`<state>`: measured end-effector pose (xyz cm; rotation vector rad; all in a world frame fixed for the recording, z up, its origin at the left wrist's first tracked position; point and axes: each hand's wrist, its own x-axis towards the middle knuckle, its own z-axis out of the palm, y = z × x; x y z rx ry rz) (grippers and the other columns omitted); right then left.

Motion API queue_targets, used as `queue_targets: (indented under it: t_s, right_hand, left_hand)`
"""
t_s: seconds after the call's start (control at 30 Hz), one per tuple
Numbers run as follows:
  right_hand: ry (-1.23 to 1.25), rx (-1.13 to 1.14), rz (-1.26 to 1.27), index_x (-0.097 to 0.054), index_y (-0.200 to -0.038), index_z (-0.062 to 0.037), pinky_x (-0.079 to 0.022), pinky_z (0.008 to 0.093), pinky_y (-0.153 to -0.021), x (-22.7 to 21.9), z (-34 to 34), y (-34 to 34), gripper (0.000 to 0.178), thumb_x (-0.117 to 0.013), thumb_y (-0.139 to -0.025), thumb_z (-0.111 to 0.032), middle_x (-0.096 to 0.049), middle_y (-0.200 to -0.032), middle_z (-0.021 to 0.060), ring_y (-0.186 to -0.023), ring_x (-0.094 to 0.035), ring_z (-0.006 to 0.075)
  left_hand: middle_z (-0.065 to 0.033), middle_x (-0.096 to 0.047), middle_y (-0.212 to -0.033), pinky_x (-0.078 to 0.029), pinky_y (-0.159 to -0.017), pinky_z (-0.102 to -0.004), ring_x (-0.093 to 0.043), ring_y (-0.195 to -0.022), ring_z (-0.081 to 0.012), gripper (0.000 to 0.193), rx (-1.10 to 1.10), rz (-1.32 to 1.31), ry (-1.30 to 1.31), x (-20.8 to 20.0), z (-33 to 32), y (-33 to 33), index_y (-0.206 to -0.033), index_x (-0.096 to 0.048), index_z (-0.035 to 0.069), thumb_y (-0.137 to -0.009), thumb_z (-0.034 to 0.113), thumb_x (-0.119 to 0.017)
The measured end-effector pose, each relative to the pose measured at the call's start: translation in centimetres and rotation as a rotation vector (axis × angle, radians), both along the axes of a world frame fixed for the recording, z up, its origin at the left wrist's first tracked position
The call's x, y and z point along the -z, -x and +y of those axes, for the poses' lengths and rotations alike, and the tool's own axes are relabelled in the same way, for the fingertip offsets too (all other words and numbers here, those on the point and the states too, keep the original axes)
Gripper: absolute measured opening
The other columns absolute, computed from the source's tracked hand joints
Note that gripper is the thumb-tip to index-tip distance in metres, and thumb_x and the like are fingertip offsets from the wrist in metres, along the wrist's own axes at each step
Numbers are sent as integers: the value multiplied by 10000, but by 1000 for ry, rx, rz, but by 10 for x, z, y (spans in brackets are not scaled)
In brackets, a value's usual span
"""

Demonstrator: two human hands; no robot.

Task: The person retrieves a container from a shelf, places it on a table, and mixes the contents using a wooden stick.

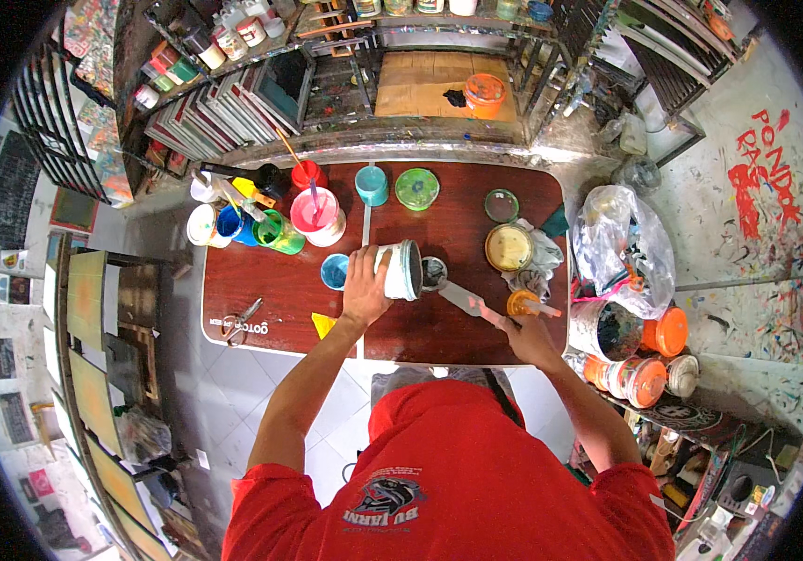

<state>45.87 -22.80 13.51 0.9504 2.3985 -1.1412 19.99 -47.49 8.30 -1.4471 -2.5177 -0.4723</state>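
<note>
My left hand (364, 288) is wrapped round a white paint tub (396, 268), tipped on its side with its dark mouth facing right. Just past that mouth is a small cup (434, 273) with dark paint in it. In my right hand (534, 342) is a spatula (462, 299) with a flat blade, its tip close to the small cup. A blue cup (334, 271) stands left of the tub, partly behind my left hand. Near my left wrist lies a yellow scraper (324, 324). An orange-rimmed jar (521, 302) stands beyond my right hand.
The brown table (280, 280) carries several paint pots at the back left, including a pink one (318, 215). A teal cup (372, 185) and green lid (416, 189) stand at the back. Scissors (244, 318) lie at left. A bucket (612, 329) stands off the right edge.
</note>
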Motion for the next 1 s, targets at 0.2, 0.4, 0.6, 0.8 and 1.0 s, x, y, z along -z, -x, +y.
queue_targets:
  t_s: [0.2,0.4,0.6,0.8,1.0]
  right_hand:
    - [-406,-226,342,-674,-1060,-58,-528,527,-665,-59,-2,19,307,-535,-998,-323,-670,-815,259,-779,-668,442]
    - [-288,-84,459,-662,-1088,-41,-510,509,-810,-90,34,44,316,-526,-1002,-313,-675,-974,265,-918,-655,433]
    - [-84,-1,472,-660,-1078,32,-463,383,-633,-87,15,31,344,-552,-1001,-285,-630,-727,179,-658,-612,269]
    - [-80,35,639,-675,-1037,17,-425,372,-580,-84,-5,46,282,-576,-1000,-245,-571,-658,137,-583,-532,206]
    - [-169,-66,631,-669,-982,-26,-492,476,-720,-115,-2,43,244,-575,-985,-251,-675,-855,215,-800,-649,427]
  left_hand:
    - [-217,-478,-1300,-352,-1090,-541,-452,-1237,-432,1008,-50,-178,-91,-23,-2,4,-1374,-381,55,-519,183,-899]
    - [-163,-518,-1293,-427,-1055,-428,-522,-1213,-300,1036,-121,-724,-401,-77,6,11,-1374,-340,27,-532,182,-921]
    - [-142,-519,-1326,-446,-1040,-378,-541,-1212,-236,1073,-150,-998,-733,-97,1,16,-1393,-290,22,-538,148,-926]
    - [-128,-478,-1376,-442,-1059,-385,-520,-1247,-235,1134,-74,-881,-694,-119,2,19,-1445,-261,58,-546,154,-944]
    - [-163,-501,-1335,-438,-1030,-408,-543,-1210,-267,1023,-109,-729,-637,-141,9,16,-1380,-328,10,-561,156,-924]
